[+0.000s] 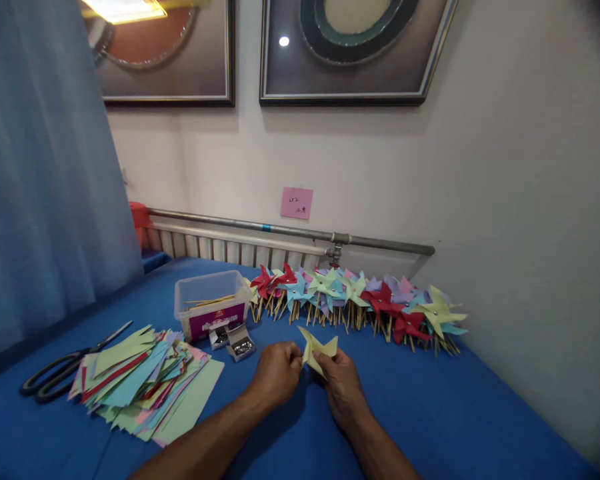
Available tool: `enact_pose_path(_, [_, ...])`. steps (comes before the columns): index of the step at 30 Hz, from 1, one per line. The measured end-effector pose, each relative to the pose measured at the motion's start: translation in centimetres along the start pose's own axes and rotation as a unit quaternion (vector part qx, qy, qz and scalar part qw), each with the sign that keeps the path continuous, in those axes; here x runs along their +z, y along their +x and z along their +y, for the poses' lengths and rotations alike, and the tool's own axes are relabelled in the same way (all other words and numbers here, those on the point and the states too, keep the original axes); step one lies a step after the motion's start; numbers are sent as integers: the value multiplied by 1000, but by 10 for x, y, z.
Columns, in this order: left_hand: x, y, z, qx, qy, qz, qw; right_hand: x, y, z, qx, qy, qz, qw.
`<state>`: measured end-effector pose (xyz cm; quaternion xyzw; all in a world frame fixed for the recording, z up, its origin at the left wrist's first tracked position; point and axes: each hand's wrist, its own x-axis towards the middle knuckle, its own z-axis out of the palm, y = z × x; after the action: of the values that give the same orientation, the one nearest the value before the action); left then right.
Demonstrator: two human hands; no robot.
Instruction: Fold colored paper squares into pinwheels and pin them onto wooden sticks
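Over blue table (pixel 430 413), both hands (pixel 310 377) pinch yellow pinwheel (pixel 319 349).

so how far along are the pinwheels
Done: a long row of finished pinwheels on sticks lies along the wall. In hand: both the left hand and right hand fold one yellow-green paper pinwheel, no stick on it yet. Left: a big stack of cut paper squares.

Between the fingers (pixel 325 363) sits a pale yellow paper pinwheel (pixel 317 349); beyond them, red, teal, purple and green pinwheels (pixel 360 303) on blue cloth (pixel 430 413).
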<state>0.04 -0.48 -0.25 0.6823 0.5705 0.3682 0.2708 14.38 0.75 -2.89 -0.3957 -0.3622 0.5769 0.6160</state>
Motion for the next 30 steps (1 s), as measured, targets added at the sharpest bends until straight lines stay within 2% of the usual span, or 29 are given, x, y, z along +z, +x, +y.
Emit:
enact_pose_path(6, [-7, 1, 1, -29, 1, -14, 999, -10, 10, -7, -23, 16, 47, 999])
enact_pose_path(10, [-9, 1, -2, -22, 23, -30, 999, -17, 16, -13, -25, 30, 82, 996])
enact_pose_path(17, [-4, -4, -1, -29, 43, -68, 996, -15, 13, -16, -22, 42, 86, 995])
enact_pose_path(22, [3, -3, -3, -45, -16, -97, 994, -12, 10, -15, -21, 42, 68, 997])
enact_pose_path(26, [9, 4, -12, -77, -80, -77, 991, -10, 8, -17, -21, 48, 37, 998])
enact_pose_path(30, [13, 12, -21, -120, -152, -58, 979, -12, 9, -17, -23, 38, 55, 997])
